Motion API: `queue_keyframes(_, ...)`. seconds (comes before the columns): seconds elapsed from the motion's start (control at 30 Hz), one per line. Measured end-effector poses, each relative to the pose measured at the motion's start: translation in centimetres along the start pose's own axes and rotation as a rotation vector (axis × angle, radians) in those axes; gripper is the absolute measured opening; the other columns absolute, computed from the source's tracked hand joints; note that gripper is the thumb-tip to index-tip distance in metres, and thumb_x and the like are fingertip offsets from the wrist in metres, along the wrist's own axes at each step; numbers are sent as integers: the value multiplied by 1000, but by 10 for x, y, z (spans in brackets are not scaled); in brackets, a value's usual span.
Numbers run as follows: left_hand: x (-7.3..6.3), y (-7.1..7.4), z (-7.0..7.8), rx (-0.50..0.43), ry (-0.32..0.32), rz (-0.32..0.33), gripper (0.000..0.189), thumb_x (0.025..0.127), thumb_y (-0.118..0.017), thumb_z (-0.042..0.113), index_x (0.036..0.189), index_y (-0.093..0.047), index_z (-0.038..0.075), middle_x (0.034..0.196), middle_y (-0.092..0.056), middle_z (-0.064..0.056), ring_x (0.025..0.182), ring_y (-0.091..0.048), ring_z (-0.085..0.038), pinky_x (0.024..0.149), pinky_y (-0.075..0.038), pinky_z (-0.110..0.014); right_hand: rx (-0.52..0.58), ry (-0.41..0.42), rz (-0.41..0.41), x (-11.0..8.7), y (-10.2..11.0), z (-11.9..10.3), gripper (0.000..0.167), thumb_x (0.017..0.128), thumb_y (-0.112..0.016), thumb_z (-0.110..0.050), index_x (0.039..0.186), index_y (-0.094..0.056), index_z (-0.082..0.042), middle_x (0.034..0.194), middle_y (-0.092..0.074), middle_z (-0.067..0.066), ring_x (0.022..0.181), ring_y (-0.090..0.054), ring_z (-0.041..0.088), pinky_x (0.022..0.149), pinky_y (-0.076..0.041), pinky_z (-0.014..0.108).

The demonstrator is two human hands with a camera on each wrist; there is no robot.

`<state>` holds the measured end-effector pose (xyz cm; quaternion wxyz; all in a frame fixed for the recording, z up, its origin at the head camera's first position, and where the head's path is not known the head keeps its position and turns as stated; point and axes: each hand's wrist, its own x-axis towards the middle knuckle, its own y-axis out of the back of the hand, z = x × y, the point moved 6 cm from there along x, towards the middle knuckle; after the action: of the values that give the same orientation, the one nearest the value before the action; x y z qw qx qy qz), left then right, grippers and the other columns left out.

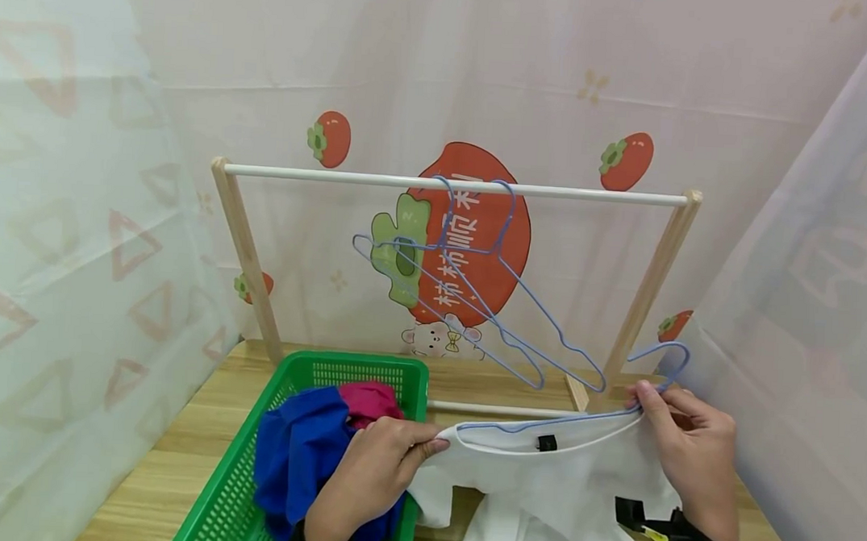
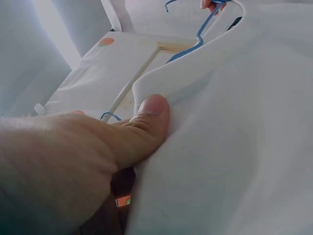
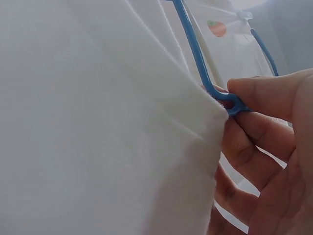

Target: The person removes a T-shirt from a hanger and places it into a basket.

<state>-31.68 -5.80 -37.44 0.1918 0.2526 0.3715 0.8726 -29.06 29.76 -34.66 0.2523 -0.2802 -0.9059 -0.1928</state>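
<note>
A white shirt [image 1: 540,501] hangs between my two hands, its neckline stretched sideways and a small black tag [image 1: 546,443] showing inside the collar. My left hand [image 1: 374,474] pinches the neckline's left end between thumb and fingers; in the left wrist view the thumb [image 2: 152,115] lies on the white cloth. One blue hanger [image 3: 196,49] has an arm running inside the neck opening. Just below its hook, my right hand [image 1: 694,447] pinches the wire. Cloth hides the hanger's lower part.
Two more blue hangers [image 1: 507,221] dangle from the white rail [image 1: 336,176] of a wooden-legged rack [image 1: 248,262]. A green basket [image 1: 371,360] at left holds blue cloth [image 1: 299,434] and magenta cloth [image 1: 373,401]. Printed curtains [image 1: 269,37] enclose the wooden table [image 1: 171,461].
</note>
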Motion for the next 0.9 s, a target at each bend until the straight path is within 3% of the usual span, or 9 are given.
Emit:
queue_keyframes(0.23,-1,1,1,27,-1,12,24,104,-64,28,117,-82,20,99,-82,3,80,-70,-3,56,-44,-19,13,-31,13,-2,-1,-3,17,100,-73,-11,101,-81,3,84,-80,-4,81,-74,1,75,-55,10)
queue_keyframes(0.43,-1,1,1,37,16,7,22,103,-66,27,114,-82,18,71,-70,6,63,-53,3,48,-33,-20,81,-52,34,-2,-2,-4,16,99,-74,-8,102,-80,6,81,-80,-5,80,-76,3,78,-56,10)
queue_keyframes(0.63,0,1,0,38,24,-3,22,102,-66,24,115,-82,15,81,-77,2,65,-54,4,48,-36,-20,228,-53,74,-1,0,-5,19,97,-74,-3,103,-76,15,80,-80,3,75,-77,7,78,-57,12)
queue_keyframes(0.8,1,1,0,39,25,-13,21,103,-66,24,114,-82,16,76,-75,2,66,-57,2,49,-37,-20,349,-50,122,0,2,-5,23,96,-75,-1,101,-73,21,81,-81,4,73,-77,9,77,-58,14)
queue_keyframes(0.9,0,1,-1,43,28,-17,22,104,-65,25,115,-82,17,72,-72,4,65,-57,1,49,-37,-20,365,-36,128,-1,0,-8,22,95,-75,0,99,-73,22,80,-80,5,71,-77,10,74,-58,14)
